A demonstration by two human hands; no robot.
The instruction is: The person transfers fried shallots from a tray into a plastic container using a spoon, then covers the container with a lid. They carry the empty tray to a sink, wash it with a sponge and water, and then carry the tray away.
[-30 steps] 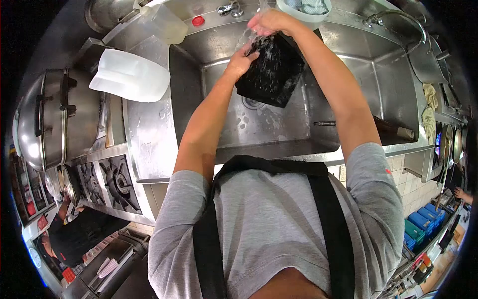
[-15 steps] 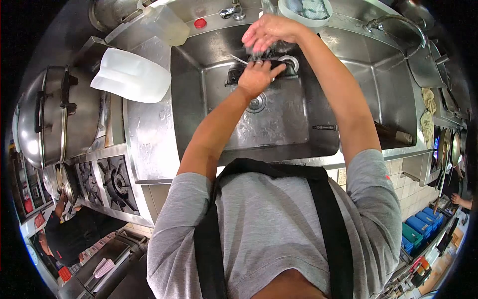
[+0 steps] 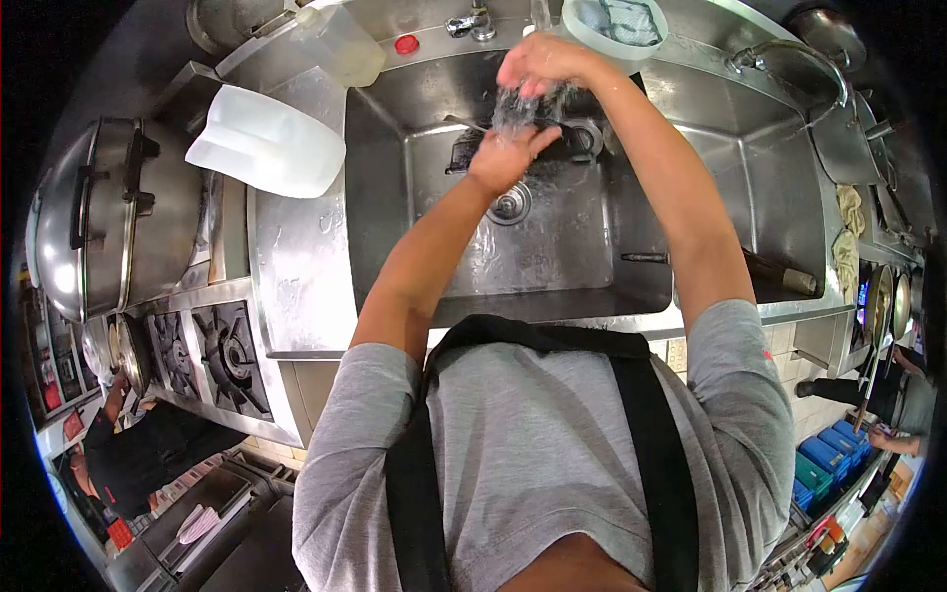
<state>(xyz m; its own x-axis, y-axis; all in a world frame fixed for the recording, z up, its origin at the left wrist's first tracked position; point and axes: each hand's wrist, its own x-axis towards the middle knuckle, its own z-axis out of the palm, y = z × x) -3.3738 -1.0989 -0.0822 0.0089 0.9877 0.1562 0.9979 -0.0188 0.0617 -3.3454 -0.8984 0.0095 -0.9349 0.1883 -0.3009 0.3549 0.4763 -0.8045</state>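
Both my hands are over a steel sink (image 3: 395, 247) under running water from the tap (image 3: 472, 22). My right hand (image 3: 538, 61) is highest, fingers loosely curled down with water pouring off it. Just below it is my left hand (image 3: 505, 158), fingers spread, catching the water. Neither hand holds anything. A black tray (image 3: 572, 138) lies at the back of the basin behind my hands, partly hidden by them. The drain (image 3: 510, 203) sits in front of my left hand.
A white plastic jug (image 3: 264, 153) lies on the counter left of the sink, beside a large lidded steel pot (image 3: 99, 222) and gas burners (image 3: 215, 360). A white bowl with a cloth (image 3: 617, 25) stands behind the sink. Another person (image 3: 133, 454) stands lower left.
The black tray that both hands held under the water has been set down at the back of the basin. My hands are now empty and rinsing under the stream.
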